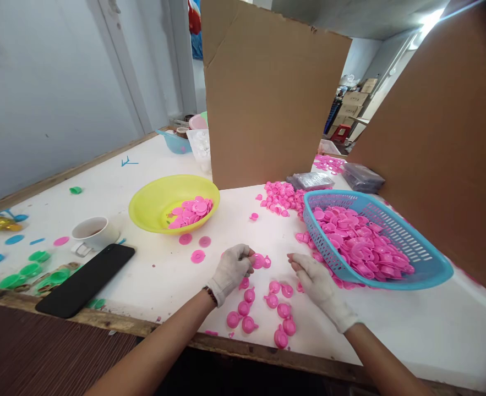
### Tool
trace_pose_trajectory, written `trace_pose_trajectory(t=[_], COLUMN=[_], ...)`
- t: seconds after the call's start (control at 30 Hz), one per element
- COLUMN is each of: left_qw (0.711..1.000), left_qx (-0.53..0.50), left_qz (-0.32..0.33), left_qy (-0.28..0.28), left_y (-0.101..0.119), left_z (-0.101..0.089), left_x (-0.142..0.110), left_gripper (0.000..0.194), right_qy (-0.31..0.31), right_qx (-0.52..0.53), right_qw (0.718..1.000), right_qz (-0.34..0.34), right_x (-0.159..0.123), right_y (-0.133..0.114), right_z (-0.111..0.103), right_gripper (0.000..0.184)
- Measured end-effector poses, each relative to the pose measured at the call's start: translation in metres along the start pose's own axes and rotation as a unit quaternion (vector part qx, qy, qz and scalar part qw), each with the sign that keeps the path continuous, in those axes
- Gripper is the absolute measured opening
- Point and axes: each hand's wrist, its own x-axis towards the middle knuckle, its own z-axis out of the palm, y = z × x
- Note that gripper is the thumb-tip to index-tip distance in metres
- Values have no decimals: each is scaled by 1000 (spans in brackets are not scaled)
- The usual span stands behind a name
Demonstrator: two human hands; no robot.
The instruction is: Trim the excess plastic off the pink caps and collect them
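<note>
Pinching pink disc (258, 261) in left fingers (246, 254); nothing visible in half-open right fingers (299, 262). Seemingly partway: small pots (284, 311) near front edge of worktop (143, 286), full basket (438, 278) remaining.

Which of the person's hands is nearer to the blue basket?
Right. The right hand is close beside the blue basket; the left hand is farther away, on the side toward the yellow bowl.

Pink pieces (282, 197) crowd a white worktop (164, 286)

The gloved left hand (232, 269) has its fingertips at a pink disc (258, 261). The gloved right hand (320, 287), fingers extended, is near a blue basket (430, 269) of similar pieces. Small pink cups (284, 310) lie between the forearms (176, 344). A yellow bowl (151, 206) holds more discs (193, 212).
</note>
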Motion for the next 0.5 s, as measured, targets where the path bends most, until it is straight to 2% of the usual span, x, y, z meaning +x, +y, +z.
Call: trace_pose_trajectory(t=[0.1,0.2,0.33,0.5], left_qw=[1000,998,989,973], left_qx=[11,44,92,113], left_qz=[-6,-27,-108,-181], left_qy=[-24,-33,-39,-91], left_y=[11,18,12,-10], left_z=[18,24,18,19], left_x=[11,24,41,55], left_gripper=[2,5,5,6], right_qy=[-77,-125,-159,-212], right_qx=[149,240,263,276], right_qw=[982,951,923,905], right_qz=[83,148,231,244], right_x=[28,51,62,60], right_y=[-24,-27,-10,-4], right_z=[3,10,21,33], right_gripper=[23,13,9,8])
